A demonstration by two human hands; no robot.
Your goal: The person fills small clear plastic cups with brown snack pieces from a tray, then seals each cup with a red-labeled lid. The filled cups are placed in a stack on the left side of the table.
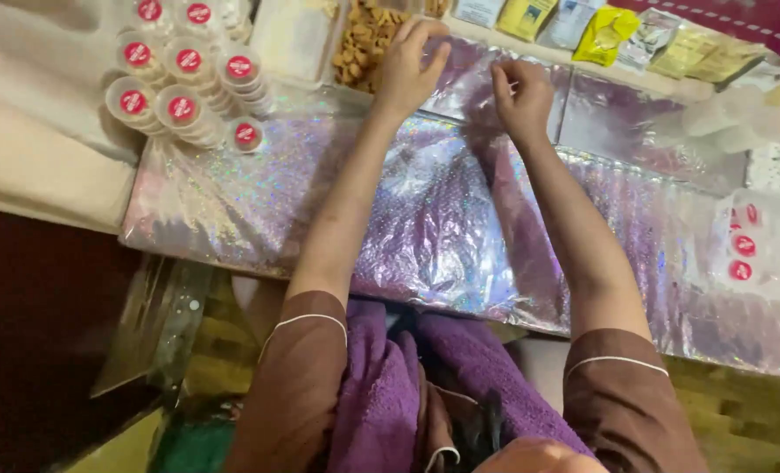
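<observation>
A shiny purple holographic sheet (pixel 259 201) covers the table before me, with a clear plastic bag (pixel 469 83) lying on it near the far side. My left hand (pixel 410 66) rests on the bag's left part, fingers spread flat. My right hand (pixel 521 96) pinches the bag's edge between curled fingers. Both forearms reach out from brown sleeves over a purple cloth (pixel 381 394) on my lap.
Stacks of small clear cups with red round lids (pixel 184 83) stand at the far left. A tray of nuts (pixel 368 39) lies behind my left hand. Yellow and silver packets (pixel 613 35) line the back. More red-lidded cups (pixel 744 250) sit at the right.
</observation>
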